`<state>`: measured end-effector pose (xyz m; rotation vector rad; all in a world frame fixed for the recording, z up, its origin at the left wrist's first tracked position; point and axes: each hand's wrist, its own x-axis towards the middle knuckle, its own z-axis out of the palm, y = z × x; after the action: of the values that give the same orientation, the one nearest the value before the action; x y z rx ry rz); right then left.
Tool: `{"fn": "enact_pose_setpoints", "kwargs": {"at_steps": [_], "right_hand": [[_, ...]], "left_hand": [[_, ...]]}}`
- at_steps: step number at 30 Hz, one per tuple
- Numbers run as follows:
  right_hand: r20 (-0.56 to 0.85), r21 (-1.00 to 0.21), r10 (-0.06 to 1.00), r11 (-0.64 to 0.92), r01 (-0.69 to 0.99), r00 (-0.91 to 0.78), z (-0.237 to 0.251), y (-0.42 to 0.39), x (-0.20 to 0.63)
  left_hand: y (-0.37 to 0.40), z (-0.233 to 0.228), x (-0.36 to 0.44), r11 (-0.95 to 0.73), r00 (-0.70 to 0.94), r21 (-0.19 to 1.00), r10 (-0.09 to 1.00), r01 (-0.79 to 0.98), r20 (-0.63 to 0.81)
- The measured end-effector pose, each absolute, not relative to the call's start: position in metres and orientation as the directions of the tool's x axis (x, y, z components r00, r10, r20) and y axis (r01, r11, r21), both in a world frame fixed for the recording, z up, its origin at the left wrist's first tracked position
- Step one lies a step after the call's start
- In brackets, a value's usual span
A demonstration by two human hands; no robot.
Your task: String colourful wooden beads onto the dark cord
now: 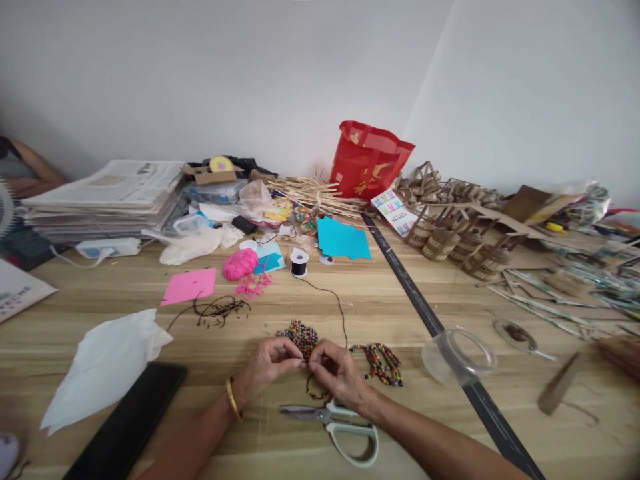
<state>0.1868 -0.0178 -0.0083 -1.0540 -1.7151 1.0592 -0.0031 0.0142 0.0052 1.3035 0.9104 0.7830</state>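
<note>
while my left hand [264, 368] and right hand [336, 373] pinch a thin black cord between closed fingertips | heap of small multicoloured beads [301, 335] lies just ahead (touching both hands, the left slightly nearer)

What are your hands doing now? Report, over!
Left hand and right hand pinch together at a pile of coloured beads. Black thread runs to its spool. Scissors lie just below the hands.

A single head-worn camera looked forward and down across the wooden table [380, 313], close above its near edge. It faced the white wall [250, 73] behind the table's far side, with the red bag [367, 160] standing against that wall.
</note>
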Motion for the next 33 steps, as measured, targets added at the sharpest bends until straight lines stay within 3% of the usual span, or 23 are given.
{"fn": "enact_pose_setpoints", "kwargs": {"at_steps": [16,22,33], "right_hand": [[0.174,-0.957,0.938,0.233,0.172,-0.299,-0.0090,-0.0187,0.1858],[0.248,-0.924,0.923,0.317,0.216,-0.294,-0.0076,-0.0177,0.1864],[0.255,-0.919,0.925,0.323,0.228,-0.283,-0.0080,-0.0177,0.1871]], "left_hand": [[0.0137,-0.0007,-0.0026,0.095,0.471,0.995,0.876,0.040,-0.103],[0.0125,0.0022,-0.0015,0.072,0.470,0.996,0.878,0.057,-0.090],[0.0146,0.0016,-0.0016,0.073,0.426,0.996,0.901,0.048,-0.086]]}}
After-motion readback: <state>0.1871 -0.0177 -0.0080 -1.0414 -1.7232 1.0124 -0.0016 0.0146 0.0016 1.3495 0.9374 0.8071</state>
